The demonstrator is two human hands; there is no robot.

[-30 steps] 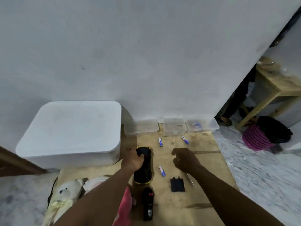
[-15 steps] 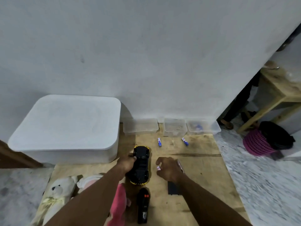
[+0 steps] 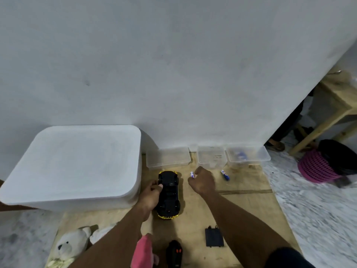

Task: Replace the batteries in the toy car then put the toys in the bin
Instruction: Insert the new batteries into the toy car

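Note:
The toy car (image 3: 169, 194) lies upside down on the plywood board, black underside up and yellow trim at the edges. My left hand (image 3: 150, 196) grips its left side. My right hand (image 3: 202, 180) is curled just right of the car's front end, its fingertips on a blue-and-white battery (image 3: 192, 174). A second battery (image 3: 225, 175) lies further right. The black battery cover (image 3: 214, 237) lies near my right forearm. The black remote (image 3: 173, 254) is at the bottom edge. The white lidded bin (image 3: 77, 163) stands to the left.
Three clear plastic containers (image 3: 168, 157) (image 3: 211, 156) (image 3: 245, 154) line the wall. A white plush bear (image 3: 69, 246) and a pink toy (image 3: 144, 252) lie at the lower left. A pink basket (image 3: 316, 169) and a wooden table (image 3: 340, 105) are at the right.
My right hand closed over the battery lying beside the car, which no longer lies on the board, then moved forward to the battery near the car's front. My left hand stayed on the car.

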